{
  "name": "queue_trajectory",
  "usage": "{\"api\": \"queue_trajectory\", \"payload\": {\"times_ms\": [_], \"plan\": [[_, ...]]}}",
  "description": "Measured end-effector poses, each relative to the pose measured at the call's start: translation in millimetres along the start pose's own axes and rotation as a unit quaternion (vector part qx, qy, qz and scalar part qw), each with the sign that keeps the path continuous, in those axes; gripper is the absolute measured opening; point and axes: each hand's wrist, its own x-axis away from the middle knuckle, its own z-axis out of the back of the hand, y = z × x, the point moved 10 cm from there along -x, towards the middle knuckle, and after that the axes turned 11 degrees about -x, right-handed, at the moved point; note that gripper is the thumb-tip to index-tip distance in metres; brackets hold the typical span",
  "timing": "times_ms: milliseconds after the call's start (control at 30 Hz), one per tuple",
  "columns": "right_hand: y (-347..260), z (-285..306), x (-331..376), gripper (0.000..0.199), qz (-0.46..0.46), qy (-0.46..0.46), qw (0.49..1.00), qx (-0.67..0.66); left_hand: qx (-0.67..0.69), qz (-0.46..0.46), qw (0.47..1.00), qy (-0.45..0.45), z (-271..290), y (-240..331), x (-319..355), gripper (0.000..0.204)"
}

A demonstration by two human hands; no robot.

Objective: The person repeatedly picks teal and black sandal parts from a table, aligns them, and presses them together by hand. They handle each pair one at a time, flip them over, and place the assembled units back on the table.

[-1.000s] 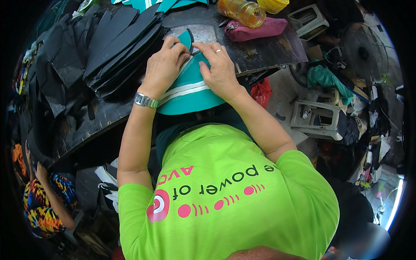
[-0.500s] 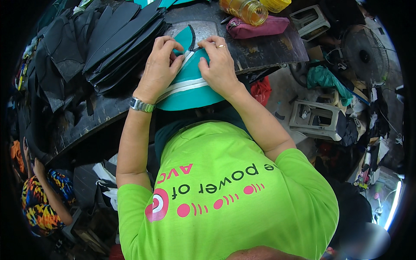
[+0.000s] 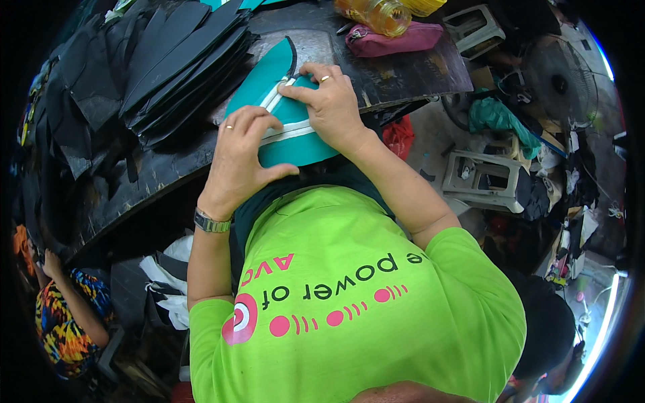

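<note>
A teal curved fabric piece [image 3: 299, 153] with white strips and a dark edge at its tip lies at the table's near edge, in front of my body. My right hand [image 3: 330, 107] grips its right side, the thumb and forefinger pinched at the upper end of a white strip [image 3: 274, 99]. Over the lower left of the piece is my left hand [image 3: 243, 154], its fingers bent and its thumb stretched out well apart from them. Whether those fingertips touch the fabric I cannot tell.
Stacked black panels [image 3: 185, 67] cover the table's left side. At the back right lie a maroon pouch [image 3: 396, 41] and a glass jar [image 3: 376, 17]. A stool [image 3: 487, 178] and a fan [image 3: 557, 84] stand at right. Another person's patterned sleeve [image 3: 70, 322] shows at lower left.
My left hand has moved from the upper strip down toward the lower left of the piece, its thumb spreading away. My right hand has shifted slightly, its forefinger now across the strip's upper end.
</note>
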Motion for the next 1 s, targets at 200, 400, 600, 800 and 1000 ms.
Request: {"api": "queue_trajectory", "payload": {"times_ms": [200, 400, 600, 800, 1000], "plan": [[13.3, 7.0, -0.4, 0.043, -0.087, 0.051, 0.979, -0.179, -0.003, 0.012, 1.000, -0.013, -6.5, 3.9, 6.5, 0.071], [-13.6, -10.9, -2.9, 0.045, -0.009, -0.020, 0.999, 0.045, -0.026, 0.018, 0.999, 0.023, -9.6, 8.4, 11.3, 0.064], [-1.9, 20.9, -12.6, 0.036, -0.036, -0.025, 0.985, -0.165, -0.017, 0.063, 0.995, 0.077, -4.5, 9.5, 11.5, 0.056], [66.1, 134.7, -12.2, 0.032, -0.090, 0.171, 0.976, 0.103, -0.060, 0.057, 0.994, 0.071, -2.5, 15.2, -0.5, 0.051], [117.6, 117.1, -5.8, 0.044, -0.152, 0.096, 0.965, 0.191, 0.059, 0.055, 0.996, 0.027, -20.7, 0.4, -33.3, 0.040]]}}
